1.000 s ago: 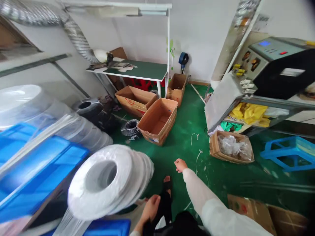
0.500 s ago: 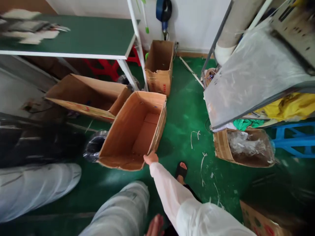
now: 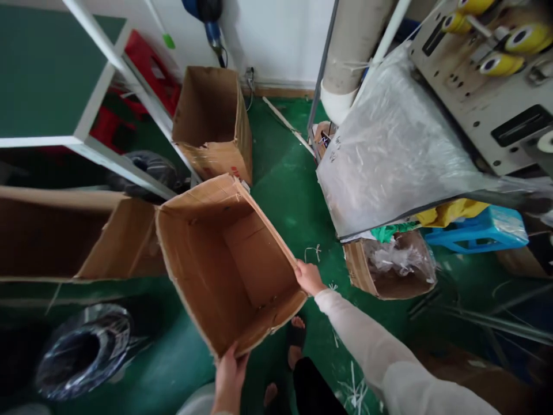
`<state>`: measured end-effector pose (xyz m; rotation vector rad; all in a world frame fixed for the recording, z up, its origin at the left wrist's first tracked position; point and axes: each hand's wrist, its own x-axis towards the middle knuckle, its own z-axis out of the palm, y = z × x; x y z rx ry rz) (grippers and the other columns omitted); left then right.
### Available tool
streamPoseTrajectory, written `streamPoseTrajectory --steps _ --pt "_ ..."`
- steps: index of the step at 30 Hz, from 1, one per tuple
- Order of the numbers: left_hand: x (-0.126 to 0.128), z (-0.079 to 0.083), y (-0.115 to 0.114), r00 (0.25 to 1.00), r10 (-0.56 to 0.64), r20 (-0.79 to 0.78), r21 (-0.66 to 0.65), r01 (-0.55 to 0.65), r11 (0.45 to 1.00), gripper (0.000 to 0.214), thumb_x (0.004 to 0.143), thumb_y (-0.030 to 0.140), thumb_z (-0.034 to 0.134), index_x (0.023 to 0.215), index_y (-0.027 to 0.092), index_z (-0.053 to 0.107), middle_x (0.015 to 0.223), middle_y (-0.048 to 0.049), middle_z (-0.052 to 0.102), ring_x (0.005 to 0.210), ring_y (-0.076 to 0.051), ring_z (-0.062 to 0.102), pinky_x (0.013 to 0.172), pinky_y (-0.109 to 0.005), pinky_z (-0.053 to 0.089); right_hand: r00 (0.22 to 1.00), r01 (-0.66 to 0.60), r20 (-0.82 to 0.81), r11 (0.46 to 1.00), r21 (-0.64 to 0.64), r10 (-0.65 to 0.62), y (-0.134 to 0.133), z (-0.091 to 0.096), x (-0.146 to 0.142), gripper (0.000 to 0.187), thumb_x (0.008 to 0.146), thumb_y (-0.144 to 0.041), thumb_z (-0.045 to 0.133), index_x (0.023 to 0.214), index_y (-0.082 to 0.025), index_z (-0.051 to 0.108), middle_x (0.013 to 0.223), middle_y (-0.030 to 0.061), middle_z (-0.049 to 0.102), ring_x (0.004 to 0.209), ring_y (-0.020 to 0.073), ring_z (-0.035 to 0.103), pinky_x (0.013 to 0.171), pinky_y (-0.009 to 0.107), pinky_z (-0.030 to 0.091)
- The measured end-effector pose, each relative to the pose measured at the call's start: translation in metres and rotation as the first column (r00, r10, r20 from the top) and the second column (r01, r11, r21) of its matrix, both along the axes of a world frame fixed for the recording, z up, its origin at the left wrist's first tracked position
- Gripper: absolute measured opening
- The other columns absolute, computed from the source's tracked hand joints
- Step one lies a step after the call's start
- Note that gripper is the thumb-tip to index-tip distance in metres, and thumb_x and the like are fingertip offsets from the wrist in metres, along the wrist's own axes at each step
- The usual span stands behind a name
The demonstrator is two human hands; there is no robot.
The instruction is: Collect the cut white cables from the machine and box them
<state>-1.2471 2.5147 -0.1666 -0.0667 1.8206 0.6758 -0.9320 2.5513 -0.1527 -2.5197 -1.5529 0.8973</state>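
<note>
An open-topped cardboard box (image 3: 207, 276) with nothing in it hangs tilted toward me in front of my feet. My right hand (image 3: 310, 278) grips its right rim, fingers closed over the edge. At the near rim, my left hand (image 3: 231, 372) has hold of the same box, with part of its fingers hidden behind the cardboard. Another long open carton (image 3: 103, 236) is just left of this box. Beyond its far edge stands a taller open carton (image 3: 220, 164).
A green-topped table (image 3: 47, 75) with white legs stands left, with red stools (image 3: 151, 69) behind. A wrapped coil (image 3: 116, 323) lies on the floor. To the right are a plastic-covered machine stand (image 3: 389, 138), a carton of clear plastic (image 3: 367, 276) and a blue stool (image 3: 475, 230).
My left hand has come up from the bottom edge and taken the near rim. The box has turned and come closer, with my right hand still on it. The view has shifted right.
</note>
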Motion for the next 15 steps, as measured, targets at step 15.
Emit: streamPoseTrajectory --steps 15 --pt "0.257 -0.048 0.138 0.434 -0.875 0.215 0.24 0.845 0.478 0.074 0.073 0.046 0.08 0.137 0.027 0.049 0.14 -0.0141 0.057 0.131 -0.033 0.055 0.099 -0.044 0.052 0.788 0.573 0.136 0.796 0.197 -0.601 0.053 -0.03 0.273 0.037 0.096 -0.021 0.038 0.122 -0.015 0.063 0.112 0.0153 0.071 0.101 0.0237 0.068 0.09 0.035 0.05"
